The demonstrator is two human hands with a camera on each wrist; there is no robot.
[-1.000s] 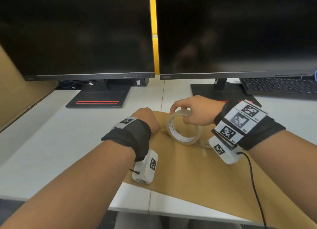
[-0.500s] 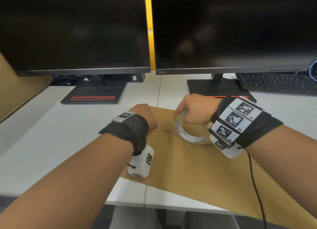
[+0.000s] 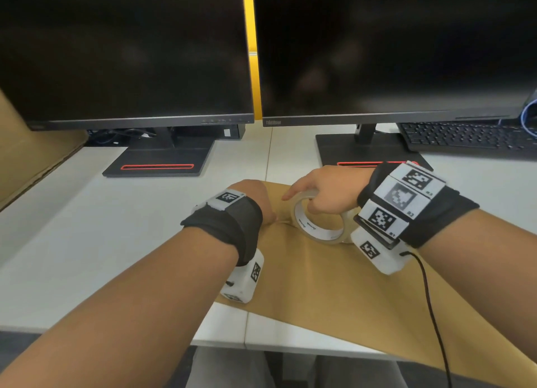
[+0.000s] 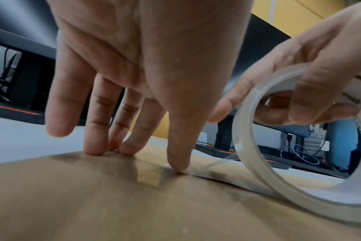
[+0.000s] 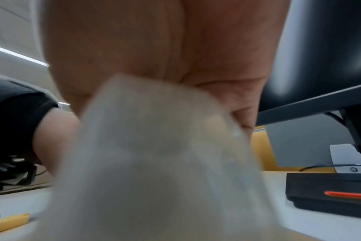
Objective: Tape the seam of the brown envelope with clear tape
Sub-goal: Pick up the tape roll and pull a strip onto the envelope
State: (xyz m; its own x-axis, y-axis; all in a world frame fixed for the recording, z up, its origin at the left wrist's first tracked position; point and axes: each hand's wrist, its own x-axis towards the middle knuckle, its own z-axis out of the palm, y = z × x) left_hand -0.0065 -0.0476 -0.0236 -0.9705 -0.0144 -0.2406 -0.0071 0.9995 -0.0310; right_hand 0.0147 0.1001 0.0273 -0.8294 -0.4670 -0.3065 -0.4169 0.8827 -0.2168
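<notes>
A large brown envelope [image 3: 343,289] lies flat on the white desk, reaching over the front edge. My left hand [image 3: 258,199] presses straight fingertips [image 4: 178,164] down on the stuck end of the clear tape [image 4: 148,176] at the envelope's seam. A roll of clear tape [image 3: 319,217] stands on edge on the envelope just right of that hand, and my right hand [image 3: 328,194] grips its top with fingers hooked through the core. A short strip [image 4: 220,162] runs from the roll [image 4: 278,163] to the left thumb. In the right wrist view the roll [image 5: 155,163] is a blur.
Two dark monitors stand at the back, their stand bases [image 3: 158,162] on the white desk [image 3: 87,228]. A black keyboard [image 3: 470,138] lies at the far right. Cardboard [image 3: 26,149] leans at the left. A black cable [image 3: 433,315] trails from my right wrist.
My right hand has carried the roll to the right and lowered it onto the envelope, drawing tape out. The left hand has stayed pressed on the seam.
</notes>
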